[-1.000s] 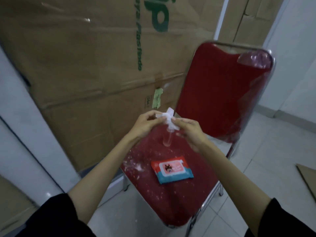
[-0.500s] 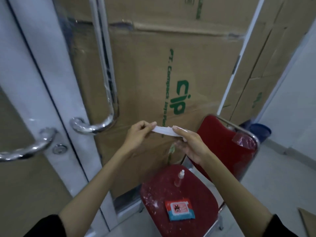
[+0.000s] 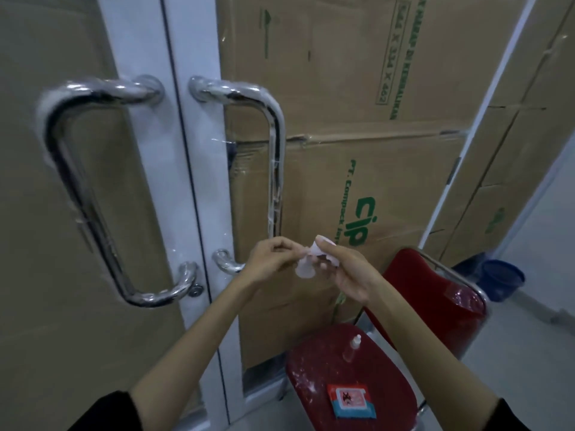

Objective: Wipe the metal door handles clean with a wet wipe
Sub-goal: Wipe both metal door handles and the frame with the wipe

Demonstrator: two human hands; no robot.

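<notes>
Both hands are raised in front of the double door, working one wet wipe [image 3: 306, 262] between them. Left hand [image 3: 270, 259]: fingertips pinch the wipe's left edge. Right hand [image 3: 345, 269]: thumb and fingers curl round its right part. The wipe is bunched and small, partly hidden by the fingers; it touches neither handle.

Two curved metal pull handles are mounted on either side of the door seam. The right door handle [image 3: 275, 157] is nearer, with its lower mount just beside the left hand. The left door handle [image 3: 81, 188] stands further off. Streaks or film show on both bars; what they are cannot be told.

Below right is a red chair [image 3: 305, 368]. On its seat are a wipes packet [image 3: 351, 401] and a small clear bottle [image 3: 353, 346]. A blue bucket [image 3: 501, 278] sits on the floor by the wall. Cardboard shows behind the glass.

Judgement: preparation step, the wipe being folded or readied; no wiping begun. The next move calls for one hand to take the wipe alone, wrap it round a bar, probably the right one, and run along its length, bends and mounts included.
</notes>
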